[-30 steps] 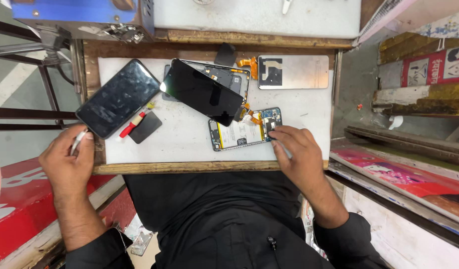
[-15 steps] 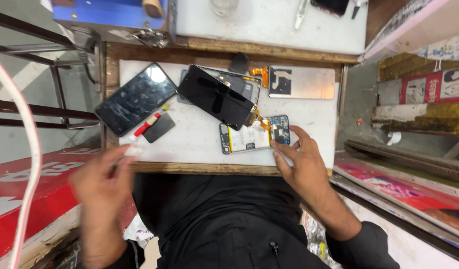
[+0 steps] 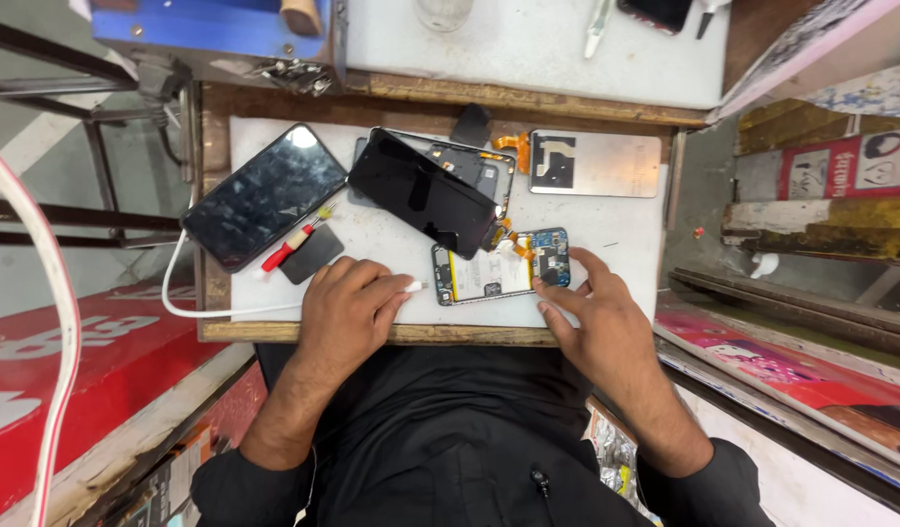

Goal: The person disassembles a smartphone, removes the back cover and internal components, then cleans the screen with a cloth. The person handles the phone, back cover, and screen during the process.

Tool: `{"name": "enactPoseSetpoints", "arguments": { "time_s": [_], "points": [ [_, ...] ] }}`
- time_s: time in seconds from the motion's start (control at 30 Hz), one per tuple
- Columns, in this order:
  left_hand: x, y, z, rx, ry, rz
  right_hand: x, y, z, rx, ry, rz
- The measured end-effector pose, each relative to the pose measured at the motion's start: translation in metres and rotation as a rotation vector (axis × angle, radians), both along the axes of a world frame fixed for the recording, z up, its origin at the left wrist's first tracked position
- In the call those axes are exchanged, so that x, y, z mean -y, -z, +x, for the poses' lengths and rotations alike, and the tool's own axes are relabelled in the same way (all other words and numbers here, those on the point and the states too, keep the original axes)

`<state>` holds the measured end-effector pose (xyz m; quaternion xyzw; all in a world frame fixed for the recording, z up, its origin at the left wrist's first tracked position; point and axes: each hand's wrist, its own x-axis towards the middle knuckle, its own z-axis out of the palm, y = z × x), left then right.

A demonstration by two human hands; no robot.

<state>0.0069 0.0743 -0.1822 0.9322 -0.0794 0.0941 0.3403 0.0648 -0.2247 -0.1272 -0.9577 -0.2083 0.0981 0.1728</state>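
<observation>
The opened phone body (image 3: 501, 269) lies back-off on the white work mat (image 3: 606, 220), near the front edge, its battery and blue circuit board exposed; an orange flex ribbon joins it to the black screen panel (image 3: 423, 191) tilted across a second opened frame just behind. The left hand (image 3: 347, 310) pinches the plug of a white charging cable (image 3: 201, 308) between thumb and fingers — closed snugly on it — with the plug tip right at the body's left end; whether it is seated in the port cannot be told. The right hand (image 3: 596, 317) is spread, not gripping anything, its fingertips (image 3: 548, 278) pressing on the body's right end near the board.

To do this well, I judge the right hand should brace the body flat so it does not slide, while the plug goes in straight and level — no wiggling — since the ribbon to the screen is taut-looking and could tear if the body shifts.

Further left rest another dark phone (image 3: 263, 195), face up, a red-handled screwdriver (image 3: 289, 246) and a small black square piece (image 3: 310, 255). A silver back plate (image 3: 596, 164) lies at the far right of the mat.
</observation>
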Motion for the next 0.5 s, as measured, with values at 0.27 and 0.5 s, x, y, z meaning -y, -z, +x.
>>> {"name": "enactPoseSetpoints", "arguments": {
  "time_s": [0.27,0.5],
  "points": [
    [0.007,-0.004,0.005,-0.024,-0.030,-0.021,0.000,-0.009,0.004,-0.084,-0.011,-0.060],
    [0.010,-0.010,0.009,-0.055,-0.043,-0.007,0.003,-0.011,0.004,-0.099,-0.015,-0.039]
  ]
}}
